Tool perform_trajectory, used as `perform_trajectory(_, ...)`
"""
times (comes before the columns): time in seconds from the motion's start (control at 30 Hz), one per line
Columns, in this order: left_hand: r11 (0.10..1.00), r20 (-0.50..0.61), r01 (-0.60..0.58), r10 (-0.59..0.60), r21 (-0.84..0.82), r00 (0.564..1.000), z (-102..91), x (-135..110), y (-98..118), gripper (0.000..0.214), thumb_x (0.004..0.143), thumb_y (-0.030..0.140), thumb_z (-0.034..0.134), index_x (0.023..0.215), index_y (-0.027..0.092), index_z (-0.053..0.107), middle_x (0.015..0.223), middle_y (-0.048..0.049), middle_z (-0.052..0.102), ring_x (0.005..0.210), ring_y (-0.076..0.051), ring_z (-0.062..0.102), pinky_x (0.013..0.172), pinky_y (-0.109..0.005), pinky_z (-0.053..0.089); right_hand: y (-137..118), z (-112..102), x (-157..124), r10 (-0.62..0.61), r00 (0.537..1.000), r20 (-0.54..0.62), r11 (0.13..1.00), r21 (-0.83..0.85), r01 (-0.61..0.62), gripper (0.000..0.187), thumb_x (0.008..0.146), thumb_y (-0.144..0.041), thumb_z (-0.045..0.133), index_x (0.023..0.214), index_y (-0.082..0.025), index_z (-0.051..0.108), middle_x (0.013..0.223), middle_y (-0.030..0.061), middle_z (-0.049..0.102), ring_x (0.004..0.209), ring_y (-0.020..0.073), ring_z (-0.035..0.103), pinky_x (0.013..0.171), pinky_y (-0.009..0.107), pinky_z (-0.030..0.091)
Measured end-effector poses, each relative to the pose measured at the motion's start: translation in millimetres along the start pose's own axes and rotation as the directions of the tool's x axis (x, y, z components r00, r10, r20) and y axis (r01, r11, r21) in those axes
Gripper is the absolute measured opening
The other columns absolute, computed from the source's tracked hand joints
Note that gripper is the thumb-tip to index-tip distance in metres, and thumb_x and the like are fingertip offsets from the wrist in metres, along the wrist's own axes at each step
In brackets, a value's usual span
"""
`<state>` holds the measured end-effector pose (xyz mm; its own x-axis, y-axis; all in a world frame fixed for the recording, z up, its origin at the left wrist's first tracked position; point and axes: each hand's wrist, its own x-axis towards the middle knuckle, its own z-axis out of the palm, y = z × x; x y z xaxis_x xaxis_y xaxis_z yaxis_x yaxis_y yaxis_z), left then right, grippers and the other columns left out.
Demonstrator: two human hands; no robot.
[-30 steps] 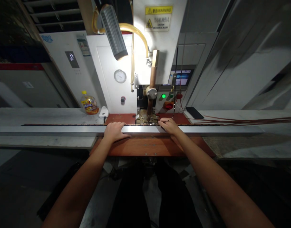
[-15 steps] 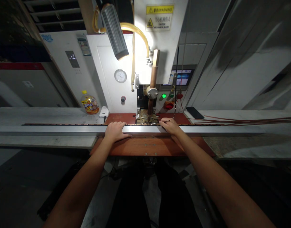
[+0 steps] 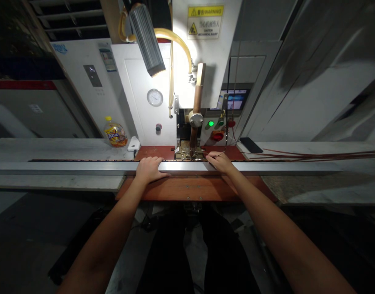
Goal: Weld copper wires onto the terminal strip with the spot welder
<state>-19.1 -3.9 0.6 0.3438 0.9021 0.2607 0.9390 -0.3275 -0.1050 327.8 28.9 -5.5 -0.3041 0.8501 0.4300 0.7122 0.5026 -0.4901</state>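
Note:
A long silver metal bar (image 3: 184, 166) runs left to right across the bench. My left hand (image 3: 149, 169) grips it left of centre, fingers over the top and thumb along the front. Close to the right of the machine's lower tip, my right hand (image 3: 218, 161) rests at the bar's back edge with its fingers pinched together. Whatever lies between those fingertips is too small to make out. A dark, thin strip (image 3: 83, 160) lies along the back of the bar. Above its middle stands a copper-coloured electrode rod (image 3: 197, 100), its lower end at a small brass-coloured fixture (image 3: 187, 151).
Thin reddish-brown rods (image 3: 313, 154) stretch off to the right behind the bar, near a black phone (image 3: 251, 145). At the left stand a yellow-capped bottle (image 3: 115, 132) and a white object (image 3: 134, 144). A red-brown board (image 3: 175, 190) lies under the bar. A lamp (image 3: 147, 41) hangs above.
My hands and the bar stay nearly in place. Only a very slight shift of the view and of my right hand to the right shows.

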Motion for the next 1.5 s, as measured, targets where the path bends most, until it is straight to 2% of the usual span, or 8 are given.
perform_trajectory(0.37,1.0,0.024,0.014,-0.013,-0.027,1.0,-3.2,0.7,5.0,0.076,0.075,0.086,0.054,0.121,0.027,0.066,0.115,-0.0105,0.072,0.109,-0.033,0.063,0.09,-0.041,0.042,1.7,-2.6,-1.1,-0.001,1.0,-0.009,1.0,0.006,0.001,0.039,0.091,-0.043,0.045,0.063,-0.022,0.061,0.073,0.0054,0.069,0.07,0.0187,0.056,0.071,0.03,0.04)
perform_trajectory(0.8,1.0,0.002,0.008,-0.008,-0.029,1.0,2.4,2.1,6.1,0.078,0.073,0.087,0.055,0.122,0.028,0.066,0.116,-0.0099,0.072,0.107,-0.033,0.064,0.087,-0.042,0.043,5.3,-4.0,-3.0,0.012,1.0,-0.01,1.0,-0.015,-0.012,0.038,0.092,-0.042,0.044,0.064,-0.022,0.06,0.075,0.0056,0.07,0.072,0.0188,0.058,0.07,0.03,0.04)
perform_trajectory(1.13,1.0,-0.007,0.001,-0.001,-0.013,1.0,-1.6,3.3,11.3,0.078,0.071,0.088,0.055,0.117,0.025,0.067,0.11,-0.0108,0.073,0.104,-0.034,0.065,0.086,-0.042,0.043,5.1,-7.4,-4.4,0.035,0.999,-0.007,0.999,0.007,-0.035,0.036,0.09,-0.041,0.045,0.063,-0.022,0.059,0.073,0.0053,0.068,0.07,0.0187,0.057,0.069,0.03,0.039)
perform_trajectory(1.5,1.0,0.009,0.007,-0.006,-0.026,1.0,0.5,4.3,14.1,0.076,0.073,0.087,0.054,0.117,0.026,0.066,0.113,-0.0112,0.072,0.108,-0.034,0.063,0.088,-0.042,0.042,3.3,-13.4,-6.7,0.048,0.999,0.005,0.999,0.013,-0.048,0.036,0.089,-0.042,0.046,0.063,-0.022,0.059,0.07,0.005,0.067,0.071,0.019,0.058,0.069,0.03,0.039)
